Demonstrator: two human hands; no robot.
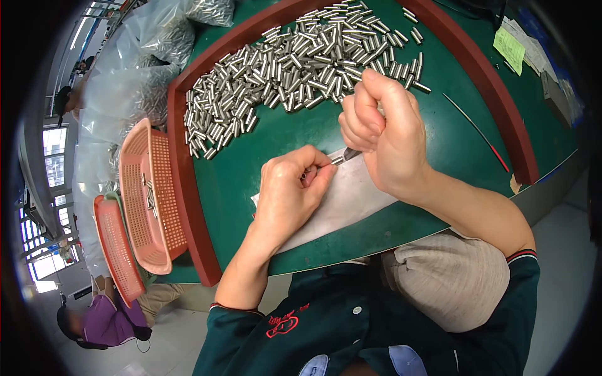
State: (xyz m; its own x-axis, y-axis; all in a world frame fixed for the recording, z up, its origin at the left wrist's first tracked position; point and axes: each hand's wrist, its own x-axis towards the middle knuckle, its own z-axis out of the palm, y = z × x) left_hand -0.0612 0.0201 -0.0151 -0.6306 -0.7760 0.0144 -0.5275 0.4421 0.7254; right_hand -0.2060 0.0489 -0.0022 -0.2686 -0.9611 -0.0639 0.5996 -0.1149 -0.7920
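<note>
Pinched between the thumb and fingers of my left hand (291, 188) is a small shiny metal cylinder (338, 160), pointing toward the right. My right hand (389, 128) is closed in a fist just above and to the right of it. From under that fist comes a short dark blade-like tool (352, 152), its tip at or very near the cylinder's end; the handle is hidden in my fingers. Below both hands a white sheet (351, 200) lies on the green tabletop (244, 166). Beyond them spreads a big heap of similar metal cylinders (301, 59).
A dark red raised border (191, 219) fences the work area on the left, back and right. Left of it stand a pink basket (135, 207) with a few cylinders, a red basket (116, 250) and filled plastic bags (128, 94). A thin red-ended rod (476, 128) lies right. Another person (110, 323) sits lower left.
</note>
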